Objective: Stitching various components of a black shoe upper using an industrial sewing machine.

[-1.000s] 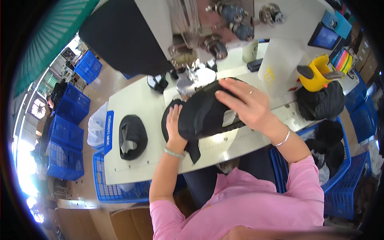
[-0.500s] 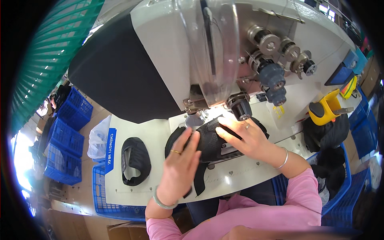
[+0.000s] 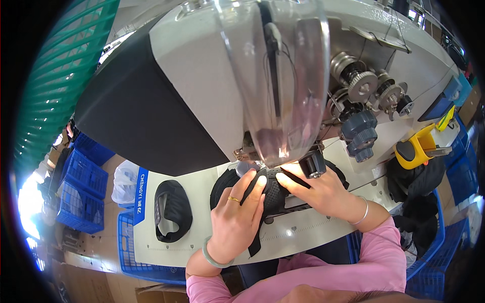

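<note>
Head feed, remote end. I have a black fabric piece (image 3: 275, 195) on the white table (image 3: 290, 236), directly under the sewing machine (image 3: 194, 76), its far edge lost behind the clear shield (image 3: 275, 65).

Left hand (image 3: 237, 214): palm down, fingers partly extended and slightly parted, tips on the piece. Right hand (image 3: 321, 189): loosely curved, fingertips on the piece close to the left ones, thumb out of my sight. I cannot tell whether either one pinches the cloth or only presses it.

Main risk, as I judge it: fingertips lie very near the lit working area. If the machine ran with them there, a finger could be caught. I cannot make out the needle, so the true clearance is unknown to me.

Second: the piece looks bulky and curved. Uneven pressure from the two hands could twist it or fold a layer underneath, throwing a seam off line.

Third: a loose black strip (image 3: 256, 242) trails toward the near edge, beside the left wrist's bangle (image 3: 214, 255). A sleeve or bangle could snag it and drag the work askew.

Another black piece (image 3: 173, 211) lies well apart, at left; little hazard there.
</note>
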